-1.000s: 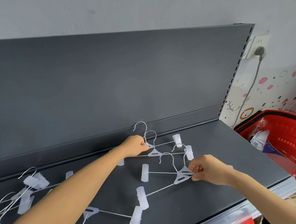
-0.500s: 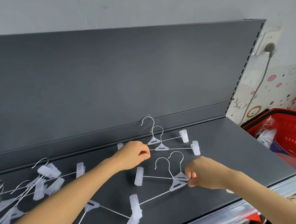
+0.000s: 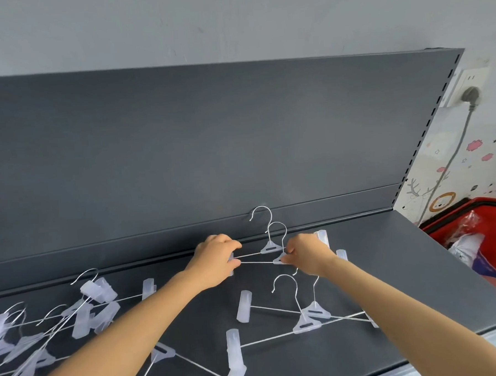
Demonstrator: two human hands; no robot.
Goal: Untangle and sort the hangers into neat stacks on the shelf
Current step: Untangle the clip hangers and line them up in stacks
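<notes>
Dark grey shelf [image 3: 389, 266] is the landmark; everything placed off it. Far left end of shelf: tangled pile of hangers [image 3: 47, 327], clear plastic clips and wire hooks crossing each other, lying flat on the shelf surface. Near the front edge of shelf, left of middle: single hanger [image 3: 175, 357] lying flat, its hook toward the front edge, partly under the left forearm. Back of shelf, middle, just in front of the shelf's upright back panel [image 3: 210, 146]: back pair of hangers [image 3: 270, 248], two overlapping, hooks pointing at the back panel. Left hand [image 3: 216, 258] on the left end of this pair, fingers pinched closed on the wire bars where the clips are; clips mostly hidden by the hand. Right hand [image 3: 307, 253] on the right part of the same pair, fingertips closed on the nearer hanger's clear centre piece; right-end clips peek out behind the hand. Closer to front edge of shelf, right of middle: front pair of hangers [image 3: 308, 319], stacked offset, flat, untouched, right forearm passing over their right ends. Off the shelf's right end: red basket [image 3: 490, 238] with plastic-wrapped stuff inside. Above it, past the back panel's right edge: wall socket [image 3: 465, 87] with grey plug and cord hanging down.
</notes>
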